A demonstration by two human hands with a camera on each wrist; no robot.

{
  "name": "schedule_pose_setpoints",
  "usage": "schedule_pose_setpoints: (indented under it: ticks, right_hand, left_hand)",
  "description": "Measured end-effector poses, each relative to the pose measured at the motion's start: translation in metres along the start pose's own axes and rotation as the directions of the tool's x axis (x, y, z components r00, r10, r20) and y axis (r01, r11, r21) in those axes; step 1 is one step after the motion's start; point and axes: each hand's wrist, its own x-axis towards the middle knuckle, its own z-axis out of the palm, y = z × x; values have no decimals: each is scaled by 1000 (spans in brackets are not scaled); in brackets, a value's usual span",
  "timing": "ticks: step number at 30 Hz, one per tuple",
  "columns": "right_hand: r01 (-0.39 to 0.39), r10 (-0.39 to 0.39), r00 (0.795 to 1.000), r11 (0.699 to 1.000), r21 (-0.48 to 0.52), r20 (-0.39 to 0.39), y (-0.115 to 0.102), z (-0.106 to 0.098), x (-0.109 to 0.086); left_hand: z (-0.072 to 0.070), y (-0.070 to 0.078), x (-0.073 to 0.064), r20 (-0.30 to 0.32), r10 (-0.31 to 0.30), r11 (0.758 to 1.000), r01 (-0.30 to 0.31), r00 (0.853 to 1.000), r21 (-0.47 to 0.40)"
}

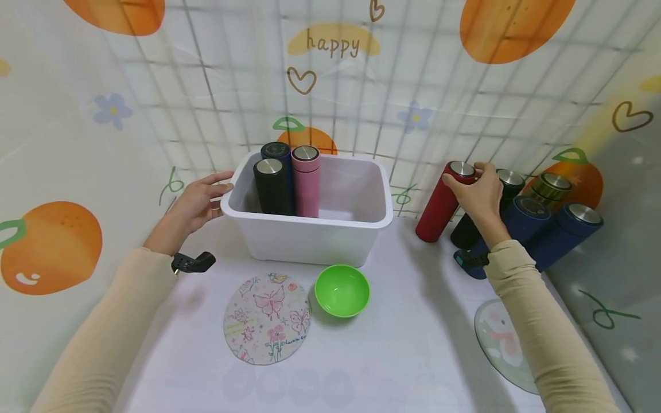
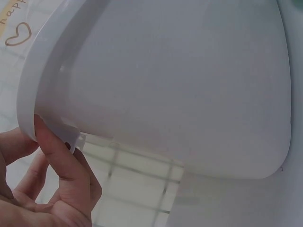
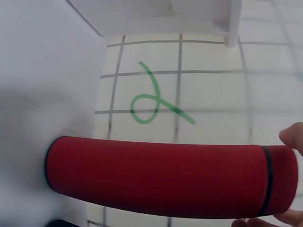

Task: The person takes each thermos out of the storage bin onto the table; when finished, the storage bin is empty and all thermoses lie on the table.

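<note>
the left hand [image 1: 193, 206] is pinching the rim of the tub [image 1: 310, 238], where three flasks [image 1: 306, 192] are standing. right of it, the red flask [image 1: 438, 209] is resting on the table [image 1: 403, 344] — the right hand [image 1: 480, 195] is grasping its top. with the hold so high, the base could be swinging if the grip slackens. four more flasks [image 1: 560, 235] are crowding that hand — a nudge could be toppling one.

The red cylindrical flask [image 1: 436, 209] looks smooth and matt on my monitor, its round silver cap top [image 1: 461, 168] shiny metal. I see the white rectangular plastic tub [image 1: 310, 238] as smooth with a soft sheen, the bright-green round bowl [image 1: 342, 291] as glossy plastic, the beige sleeves [image 1: 539, 321] as finely creased cloth.
</note>
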Motion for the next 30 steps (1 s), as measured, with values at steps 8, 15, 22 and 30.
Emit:
schedule_pose_setpoints:
  ticks: [8,15,22,30]
  right_hand:
    - [32,-30,999,999,38,-45,-22,-9,-2]
    - [134,-125,981,990,51,-150,-46,-12,-7]
    - [203,-193,958,979,24,-212,-65,-11,-11]
    - [230,-218,963,972,57,-160,-81,-3,-16]
  left_hand:
    - [0,0,0,10,5,1000,-5,1000,-11]
    - [1,0,-1,14,9,1000,-9,1000,-22]
    - [1,0,-1,15,3,1000,-2,1000,-30]
    - [0,-1,-1,13,1,1000,0,1000,-17]
